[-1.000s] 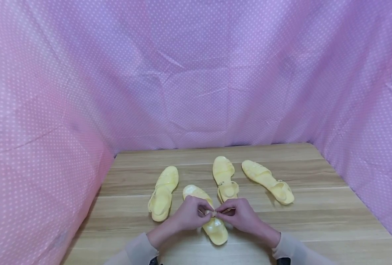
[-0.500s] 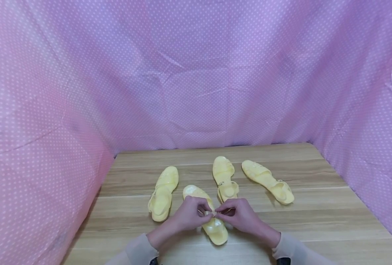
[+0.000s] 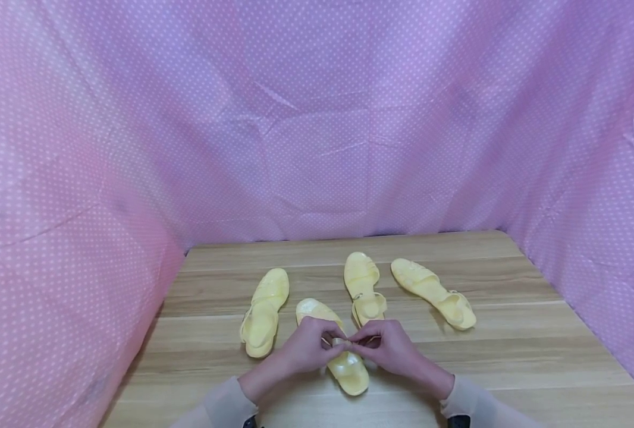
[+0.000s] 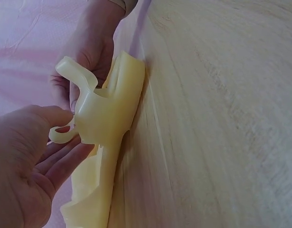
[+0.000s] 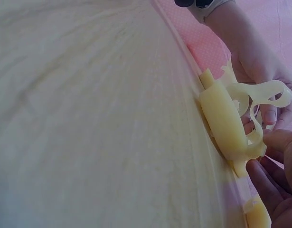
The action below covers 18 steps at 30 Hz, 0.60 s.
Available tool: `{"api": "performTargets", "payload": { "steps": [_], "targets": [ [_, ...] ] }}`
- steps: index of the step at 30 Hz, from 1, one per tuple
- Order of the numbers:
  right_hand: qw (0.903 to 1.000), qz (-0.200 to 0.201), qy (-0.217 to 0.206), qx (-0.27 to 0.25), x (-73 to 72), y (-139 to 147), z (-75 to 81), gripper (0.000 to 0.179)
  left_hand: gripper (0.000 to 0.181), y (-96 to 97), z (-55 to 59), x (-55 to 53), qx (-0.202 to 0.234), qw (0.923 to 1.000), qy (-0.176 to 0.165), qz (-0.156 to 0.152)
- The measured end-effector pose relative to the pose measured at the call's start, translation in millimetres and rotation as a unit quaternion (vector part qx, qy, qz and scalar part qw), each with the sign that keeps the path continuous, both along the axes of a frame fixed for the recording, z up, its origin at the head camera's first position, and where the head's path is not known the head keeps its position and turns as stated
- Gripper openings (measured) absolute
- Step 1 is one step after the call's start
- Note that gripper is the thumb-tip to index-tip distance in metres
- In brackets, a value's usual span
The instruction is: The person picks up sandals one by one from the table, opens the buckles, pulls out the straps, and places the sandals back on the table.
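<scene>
A pale yellow jelly sandal (image 3: 351, 380) lies slantwise near the table's front, sole down, toe pointing away to the left. Over its heel part, my left hand (image 3: 313, 345) pinches the ankle strap between thumb and fingers. From the other side, my right hand (image 3: 391, 349) pinches the same strap, fingertips meeting the left ones. In the left wrist view, a strap end (image 4: 72, 71) curls up freely above the heel cup (image 4: 105, 114). The right wrist view shows a bent strap loop (image 5: 271, 91) rising beside the heel. Fingers hide where the strap is gripped.
Three more yellow sandals lie on the wooden table (image 3: 509, 356): one on the left (image 3: 266, 309), one just beyond my right hand (image 3: 361, 276), one at the right (image 3: 435, 292). Pink dotted cloth (image 3: 317, 148) hangs behind and at both sides.
My fingertips have drawn slightly closer together over the strap, the left ones shifting a little to the right. The sandals lie as before.
</scene>
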State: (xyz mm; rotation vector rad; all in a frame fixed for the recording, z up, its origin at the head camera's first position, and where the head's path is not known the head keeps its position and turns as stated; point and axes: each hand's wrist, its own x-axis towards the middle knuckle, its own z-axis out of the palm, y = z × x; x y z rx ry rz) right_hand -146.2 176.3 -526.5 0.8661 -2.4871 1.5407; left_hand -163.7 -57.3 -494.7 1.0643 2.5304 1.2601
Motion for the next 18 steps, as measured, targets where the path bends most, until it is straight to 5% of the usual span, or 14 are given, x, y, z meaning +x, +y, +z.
{"api": "performTargets", "payload": {
  "steps": [6,14,18],
  "targets": [
    [0.9993,-0.003,-0.034,0.011,-0.8,0.7,0.0,0.009,0.005,-1.0,-2.2,-0.1,0.002,1.0000,0.008,-0.001],
    [0.9995,-0.001,-0.029,0.010,-1.6,1.1,0.6,0.012,0.010,-0.2,-1.6,-1.9,-0.011,0.9990,0.041,-0.014],
    [0.9993,-0.005,-0.035,0.016,-1.0,1.4,0.8,0.010,0.010,-1.6,-2.6,-2.0,0.002,0.9995,0.030,-0.007]
  ]
}}
